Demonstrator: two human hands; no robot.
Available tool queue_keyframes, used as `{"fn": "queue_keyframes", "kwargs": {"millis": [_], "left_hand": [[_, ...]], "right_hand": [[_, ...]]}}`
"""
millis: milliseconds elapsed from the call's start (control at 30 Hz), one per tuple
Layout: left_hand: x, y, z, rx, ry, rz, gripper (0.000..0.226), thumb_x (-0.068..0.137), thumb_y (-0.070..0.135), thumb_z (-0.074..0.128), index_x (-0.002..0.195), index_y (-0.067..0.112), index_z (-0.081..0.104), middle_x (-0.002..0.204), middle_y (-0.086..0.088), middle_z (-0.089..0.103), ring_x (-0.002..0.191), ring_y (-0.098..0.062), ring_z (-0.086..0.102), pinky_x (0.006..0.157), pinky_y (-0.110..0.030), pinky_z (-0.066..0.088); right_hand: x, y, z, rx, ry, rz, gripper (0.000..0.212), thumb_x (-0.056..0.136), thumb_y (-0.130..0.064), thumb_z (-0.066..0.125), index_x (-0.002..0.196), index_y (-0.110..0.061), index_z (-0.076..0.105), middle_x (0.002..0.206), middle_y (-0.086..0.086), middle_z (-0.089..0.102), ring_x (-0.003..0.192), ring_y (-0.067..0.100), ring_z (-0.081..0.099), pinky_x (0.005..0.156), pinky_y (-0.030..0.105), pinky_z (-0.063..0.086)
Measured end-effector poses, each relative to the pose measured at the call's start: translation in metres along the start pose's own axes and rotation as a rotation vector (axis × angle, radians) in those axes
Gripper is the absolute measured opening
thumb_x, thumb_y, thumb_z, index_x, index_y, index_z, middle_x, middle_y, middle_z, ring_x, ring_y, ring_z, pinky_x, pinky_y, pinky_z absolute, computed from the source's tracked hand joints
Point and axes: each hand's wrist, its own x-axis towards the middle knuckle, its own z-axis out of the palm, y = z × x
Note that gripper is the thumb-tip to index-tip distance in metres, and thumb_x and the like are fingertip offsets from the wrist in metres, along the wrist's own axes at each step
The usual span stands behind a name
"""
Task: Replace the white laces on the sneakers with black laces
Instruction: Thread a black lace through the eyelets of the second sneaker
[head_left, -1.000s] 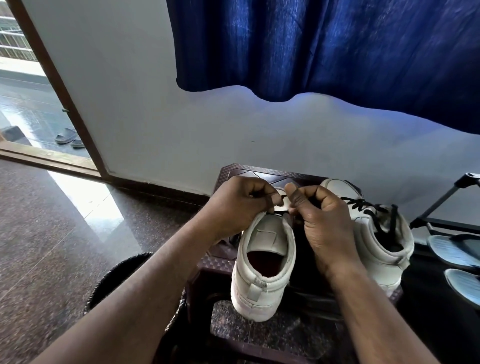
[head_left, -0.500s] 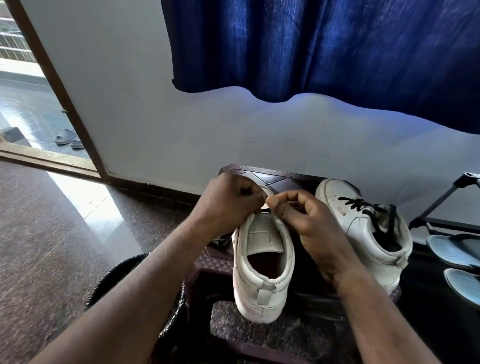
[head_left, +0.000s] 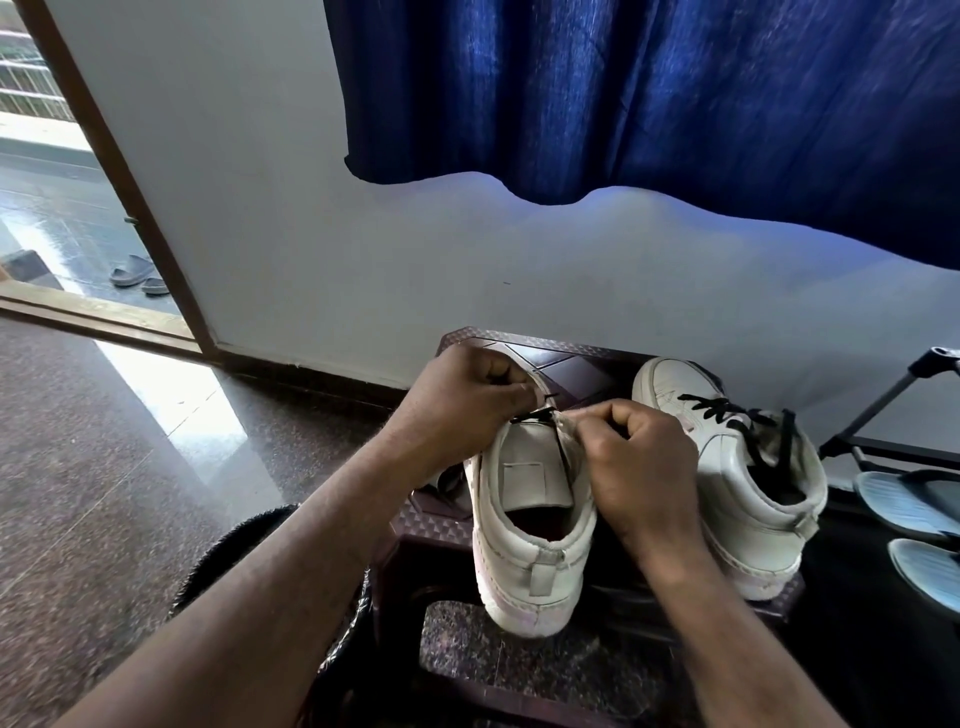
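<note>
Head view: my left hand (head_left: 467, 405) and right hand (head_left: 639, 467) are both at the front of the near sneaker (head_left: 530, 551). It is white, heel toward me, and stands on a low dark brown table (head_left: 571, 364) against the wall. Left fingers (head_left: 511, 400) are curled tight, pinching the black lace (head_left: 535, 414) at the sneaker's left eyelet edge. The lace runs as a short strand across the top of the tongue toward my right hand, and another bit drops along the tongue's right edge. Right fingers (head_left: 597, 421) are curled too, thumb and forefinger pinching the sneaker's right eyelet flap. I cannot tell if the lace is inside that pinch. The toe and lower eyelets are hidden behind my hands. The second sneaker (head_left: 737, 483) stands just beside my right hand on the same table, also heel toward me. It is already threaded with black laces (head_left: 711, 410) crossing up its front, and the loose ends fall into its opening. Blue curtain (head_left: 675, 93) hangs above. Blue slippers (head_left: 909, 499) sit at the right on a dark metal rack (head_left: 883, 415). Speckled floor (head_left: 104, 493) is at the left, with a dark fuzzy mat (head_left: 234, 545) under my left forearm. A pair of grey sandals (head_left: 137, 273) lies outside the open doorway.
</note>
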Motion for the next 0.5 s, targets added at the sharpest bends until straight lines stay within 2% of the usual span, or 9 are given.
{"fn": "queue_keyframes", "kwargs": {"millis": [67, 133, 267, 400, 500], "left_hand": [[0.001, 0.0, 0.001, 0.028, 0.003, -0.011, 0.013, 0.084, 0.021, 0.078, 0.08, 0.009, 0.076, 0.07, -0.01, 0.069, 0.061, -0.011, 0.052, 0.062, -0.029, 0.044], [0.001, 0.002, 0.002, 0.077, 0.016, -0.008, 0.013, 0.082, 0.02, 0.079, 0.078, 0.008, 0.077, 0.078, -0.015, 0.072, 0.059, -0.01, 0.053, 0.06, -0.028, 0.044], [0.003, 0.005, 0.004, 0.175, 0.026, 0.004, 0.012, 0.08, 0.022, 0.078, 0.077, 0.01, 0.077, 0.079, -0.01, 0.073, 0.059, -0.007, 0.054, 0.059, -0.025, 0.047], [0.004, 0.005, 0.009, 0.217, 0.033, -0.036, 0.012, 0.078, 0.028, 0.082, 0.07, 0.02, 0.077, 0.069, 0.003, 0.073, 0.065, -0.008, 0.063, 0.065, -0.028, 0.055], [0.004, 0.007, 0.013, 0.284, 0.045, -0.039, 0.019, 0.077, 0.032, 0.081, 0.075, 0.014, 0.076, 0.073, -0.003, 0.072, 0.07, -0.017, 0.066, 0.067, -0.036, 0.058]], "right_hand": [[0.001, 0.002, 0.001, 0.018, 0.021, 0.022, 0.02, 0.087, -0.023, 0.068, 0.068, -0.023, 0.075, 0.069, -0.021, 0.072, 0.072, -0.005, 0.063, 0.06, 0.01, 0.04], [0.0, 0.003, 0.003, 0.043, 0.036, 0.037, 0.021, 0.087, -0.022, 0.068, 0.066, -0.021, 0.074, 0.067, -0.02, 0.071, 0.07, -0.005, 0.062, 0.057, 0.009, 0.04], [-0.001, 0.003, 0.005, 0.102, 0.048, 0.053, 0.02, 0.088, -0.022, 0.068, 0.069, -0.021, 0.075, 0.069, -0.02, 0.072, 0.072, -0.004, 0.064, 0.061, 0.013, 0.042], [-0.002, 0.003, 0.007, 0.12, 0.061, 0.053, 0.019, 0.088, -0.022, 0.068, 0.07, -0.021, 0.076, 0.07, -0.019, 0.072, 0.074, -0.002, 0.064, 0.065, 0.018, 0.044], [-0.002, 0.003, 0.007, 0.123, 0.058, 0.054, 0.019, 0.088, -0.022, 0.068, 0.071, -0.024, 0.076, 0.071, -0.02, 0.073, 0.075, -0.003, 0.065, 0.064, 0.013, 0.043]]}}
